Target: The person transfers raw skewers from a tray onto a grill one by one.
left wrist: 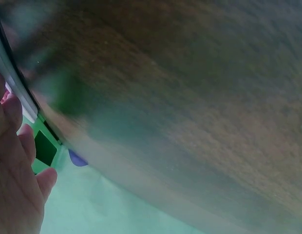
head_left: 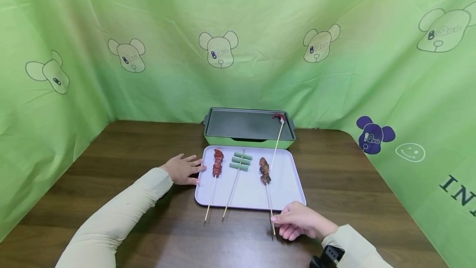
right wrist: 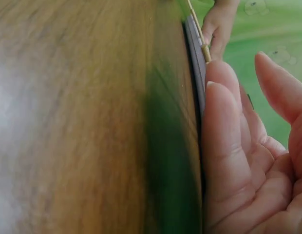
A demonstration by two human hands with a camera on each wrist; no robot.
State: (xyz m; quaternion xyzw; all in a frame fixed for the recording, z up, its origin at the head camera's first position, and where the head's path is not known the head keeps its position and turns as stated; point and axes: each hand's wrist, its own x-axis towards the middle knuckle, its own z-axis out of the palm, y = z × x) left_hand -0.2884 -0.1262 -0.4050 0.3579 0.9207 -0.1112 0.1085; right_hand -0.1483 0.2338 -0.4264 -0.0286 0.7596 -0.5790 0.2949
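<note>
Meat skewer (head_left: 265, 171) lies on the right part of the pale tray (head_left: 290, 185), its bare stick running off the near edge onto the wooden table (head_left: 111, 156). The right hand (head_left: 299, 221) sits at that stick's near end, fingertips touching or pinching it; from the head view I cannot tell which. The right wrist view shows loosely bent fingers (right wrist: 226, 141) beside the tray edge, with a stick tip just past them. The left hand (head_left: 183, 169) rests flat on the table, fingers straight, touching the tray's left edge and holding nothing.

Both wrist views are blurred, mostly table. The left wrist view shows only part of the hand (left wrist: 14, 165).

The skewer carries dark reddish-brown chunks near its far end. Left of it lie a green vegetable skewer (head_left: 240, 161) and a red meat skewer (head_left: 217, 163). Another stick (head_left: 277, 139) leans from the tray into the green grill pan (head_left: 249, 124).
</note>
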